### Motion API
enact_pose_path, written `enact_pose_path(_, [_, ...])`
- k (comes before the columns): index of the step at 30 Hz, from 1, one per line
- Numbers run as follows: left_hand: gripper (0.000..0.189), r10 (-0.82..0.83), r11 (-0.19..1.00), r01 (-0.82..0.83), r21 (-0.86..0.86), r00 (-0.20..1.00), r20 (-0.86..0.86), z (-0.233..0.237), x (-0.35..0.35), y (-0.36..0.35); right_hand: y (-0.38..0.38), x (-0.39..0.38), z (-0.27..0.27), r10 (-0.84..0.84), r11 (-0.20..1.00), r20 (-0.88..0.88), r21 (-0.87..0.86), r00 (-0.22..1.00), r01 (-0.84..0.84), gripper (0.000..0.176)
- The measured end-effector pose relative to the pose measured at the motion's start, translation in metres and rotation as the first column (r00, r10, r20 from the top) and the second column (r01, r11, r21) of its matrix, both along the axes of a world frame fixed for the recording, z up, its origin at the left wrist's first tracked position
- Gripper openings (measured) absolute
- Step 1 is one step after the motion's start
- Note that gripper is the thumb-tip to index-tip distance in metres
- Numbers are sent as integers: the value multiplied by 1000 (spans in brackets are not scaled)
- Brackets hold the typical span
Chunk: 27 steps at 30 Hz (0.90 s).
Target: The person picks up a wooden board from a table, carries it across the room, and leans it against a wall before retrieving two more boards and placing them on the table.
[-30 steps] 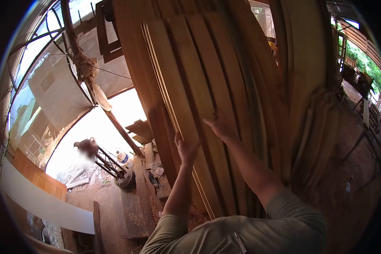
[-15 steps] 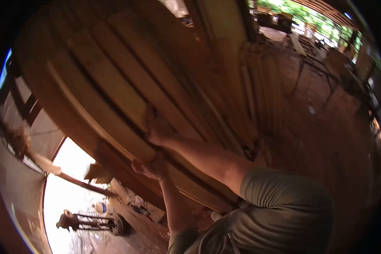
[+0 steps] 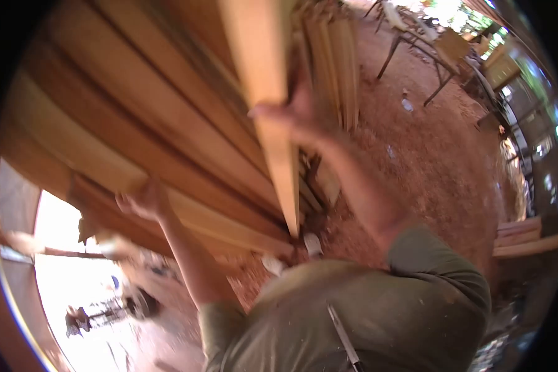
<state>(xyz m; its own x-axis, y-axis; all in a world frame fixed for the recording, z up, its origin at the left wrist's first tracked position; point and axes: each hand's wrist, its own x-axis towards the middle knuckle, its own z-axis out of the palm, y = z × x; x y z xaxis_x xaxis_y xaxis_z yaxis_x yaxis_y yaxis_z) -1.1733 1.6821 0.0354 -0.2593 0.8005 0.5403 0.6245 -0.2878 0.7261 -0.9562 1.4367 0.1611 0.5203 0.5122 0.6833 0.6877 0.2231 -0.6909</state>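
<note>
My right hand (image 3: 294, 118) is wrapped around a narrow light wooden plank (image 3: 273, 149). This plank stands steeply, its lower end close to my shoes, and its upper part runs out of the top of the view. To the left, my left hand (image 3: 146, 199) is curled at the edge of a pale leaning board (image 3: 99, 162); motion blur softens its fingers. Behind both hands, several wide brown boards (image 3: 167, 133) lean side by side in a stack.
More upright boards (image 3: 336, 68) stand beyond my right hand. Reddish dirt floor (image 3: 415, 167) stretches to the right, with a metal-legged stand (image 3: 409, 53) farther back. Stacked timber (image 3: 519, 235) lies at the right edge. A machine-like object (image 3: 139, 302) sits at lower left.
My right hand has left the leaning stack's face and now holds the narrow plank, separated from the stack and more upright. My left hand stays at the boards. The view has turned right.
</note>
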Motion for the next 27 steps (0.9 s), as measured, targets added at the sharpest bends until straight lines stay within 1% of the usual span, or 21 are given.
enact_pose_path(1, [64, -40, 999, 40, 30, 999, 29, -1, -4, -1, -20, -5, 11, 36, 999, -110, 10, 993, -36, 84])
enact_pose_path(2, [63, -67, 997, 68, -31, 997, 35, 1, -8, -4, -39, -7, 17, 64, 998, -218, 29, 974, -59, 82])
enact_pose_path(3, [62, -99, 991, 103, -83, 994, 50, 5, -12, -7, -57, -2, 9, 12, 1000, -267, -21, 964, -18, 78])
enact_pose_path(4, [62, -83, 991, 85, -106, 996, 22, 7, -15, -9, -73, 9, 3, -47, 997, -301, -67, 952, 28, 75])
enact_pose_path(6, [59, -118, 985, 124, -124, 992, 51, 9, -18, -12, -99, 45, -29, -111, 994, -160, -4, 981, 112, 73])
enact_pose_path(7, [59, -121, 983, 124, -135, 992, 32, 8, -20, -15, -109, 47, -30, -134, 991, -178, -9, 975, 134, 72])
enact_pose_path(9, [59, -95, 979, 110, -169, 991, 92, 9, -21, -16, -125, 58, -34, -189, 981, -199, 1, 962, 193, 70])
enact_pose_path(10, [59, -104, 979, 117, -168, 991, 80, 8, -22, -19, -132, 59, -37, -197, 979, -210, 1, 958, 202, 70])
enact_pose_path(12, [56, -81, 971, 117, -210, 982, 171, 11, -25, -25, -139, 62, -37, -201, 972, -213, 82, 956, 222, 68])
enact_pose_path(13, [56, -88, 971, 122, -206, 982, 167, 15, -28, -29, -142, 61, -39, -192, 963, -286, 129, 939, 237, 69])
enact_pose_path(15, [54, -236, 907, 325, -269, 919, 316, 32, -33, -50, -147, 60, -40, -175, 961, -291, 157, 941, 227, 68])
enact_pose_path(17, [54, -247, 913, 331, -241, 915, 319, 36, -38, -67, -153, 57, -44, -162, 957, -296, 184, 941, 222, 68])
enact_pose_path(18, [54, -254, 917, 335, -216, 909, 331, 37, -41, -74, -158, 56, -46, -170, 959, -298, 168, 939, 227, 68])
enact_pose_path(19, [53, -375, 866, 475, -156, 824, 425, 31, -49, -79, -161, 55, -48, -181, 961, -299, 150, 937, 234, 68])
enact_pose_path(20, [53, -390, 859, 488, -156, 820, 418, 24, -54, -85, -162, 53, -51, -195, 956, -306, 153, 932, 250, 68])
enact_pose_path(22, [50, -431, 773, 632, -55, 586, 686, 7, -58, -95, -160, 46, -54, -216, 934, -249, 229, 944, 274, 70])
enact_pose_path(23, [50, -429, 768, 637, -65, 588, 686, -2, -58, -99, -160, 44, -54, -224, 934, -253, 221, 941, 281, 70])
enact_pose_path(25, [47, -405, 722, 691, -30, 459, 791, -19, -59, -105, -161, 38, -52, -208, 923, -317, 251, 925, 293, 69])
enact_pose_path(26, [47, -401, 722, 691, -40, 465, 789, -24, -61, -104, -162, 36, -52, -210, 924, -323, 243, 923, 295, 69])
enact_pose_path(27, [44, -439, 693, 720, -16, 440, 784, -29, -62, -102, -163, 35, -50, -210, 932, -309, 223, 928, 285, 70])
